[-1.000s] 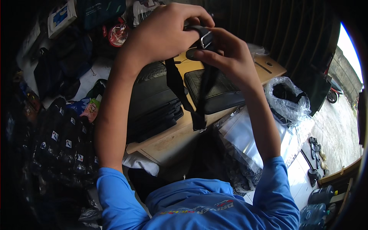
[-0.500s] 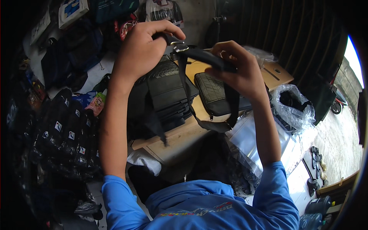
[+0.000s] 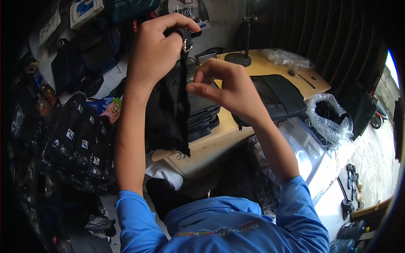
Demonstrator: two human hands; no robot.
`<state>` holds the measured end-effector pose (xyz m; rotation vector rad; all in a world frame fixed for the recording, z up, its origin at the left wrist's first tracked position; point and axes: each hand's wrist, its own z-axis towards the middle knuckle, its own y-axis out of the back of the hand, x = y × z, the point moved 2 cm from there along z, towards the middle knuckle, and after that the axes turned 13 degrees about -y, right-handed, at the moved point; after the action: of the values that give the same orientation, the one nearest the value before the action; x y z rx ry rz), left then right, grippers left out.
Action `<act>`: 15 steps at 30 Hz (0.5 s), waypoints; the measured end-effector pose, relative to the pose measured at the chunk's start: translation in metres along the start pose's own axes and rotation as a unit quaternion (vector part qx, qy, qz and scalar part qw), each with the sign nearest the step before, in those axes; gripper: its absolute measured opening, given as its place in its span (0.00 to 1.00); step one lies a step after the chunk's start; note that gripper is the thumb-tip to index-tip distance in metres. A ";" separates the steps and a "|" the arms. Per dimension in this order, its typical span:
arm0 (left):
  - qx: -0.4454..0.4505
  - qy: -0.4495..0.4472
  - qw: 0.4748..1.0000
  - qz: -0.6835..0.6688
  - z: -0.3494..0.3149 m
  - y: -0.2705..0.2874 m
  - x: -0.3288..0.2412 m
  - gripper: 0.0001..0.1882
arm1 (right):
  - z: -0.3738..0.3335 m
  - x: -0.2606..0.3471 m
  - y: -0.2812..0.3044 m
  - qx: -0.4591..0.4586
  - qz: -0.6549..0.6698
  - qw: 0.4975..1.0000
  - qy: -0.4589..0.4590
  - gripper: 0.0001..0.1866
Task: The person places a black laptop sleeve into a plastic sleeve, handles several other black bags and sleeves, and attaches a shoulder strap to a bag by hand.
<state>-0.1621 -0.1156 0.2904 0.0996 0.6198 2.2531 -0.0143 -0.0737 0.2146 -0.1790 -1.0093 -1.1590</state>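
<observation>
High over the table, my left hand (image 3: pixel 158 52) is closed around the top of a black strap (image 3: pixel 183 109). A silver metal buckle (image 3: pixel 187 45) shows just beside its fingertips, and the strap's lengths hang straight down past the table's front edge. My right hand (image 3: pixel 225 86) is to the right of the hanging strap, its fingers curled but thumb and forefinger apart, with nothing seen in it. Behind the strap lies a stack of flat black bags (image 3: pixel 204 120), partly hidden by it. Beyond my right hand a black zipped bag (image 3: pixel 276 99) lies flat on the table.
The wooden table (image 3: pixel 228 126) also bears a round black stand base (image 3: pixel 237 59) and a plastic cup (image 3: pixel 293 67). Plastic-wrapped black goods (image 3: pixel 80 143) are piled at left. Clear plastic sleeves (image 3: pixel 291 143) and an open plastic bag (image 3: pixel 329 118) sit at right.
My right hand has let go of the strap and moved left and down. The strap, stretched between both hands before, now hangs from my left hand. The view has shifted slightly.
</observation>
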 end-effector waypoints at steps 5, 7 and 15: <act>-0.035 -0.006 0.999 -0.007 -0.001 0.007 0.010 0.19 | 0.003 -0.007 -0.025 -0.056 -0.010 0.998 0.014 0.22; -0.032 0.017 0.999 -0.016 -0.002 0.010 0.009 0.19 | 0.001 -0.014 -0.033 -0.049 0.000 0.999 -0.012 0.20; -0.018 0.068 0.998 -0.007 -0.004 0.018 0.018 0.22 | -0.003 -0.022 -0.029 -0.135 -0.070 0.983 0.105 0.22</act>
<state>-0.1880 -0.1144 0.2928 -0.0763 0.6494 2.2704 -0.0374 -0.0732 0.1860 -0.1980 -0.6839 -1.4115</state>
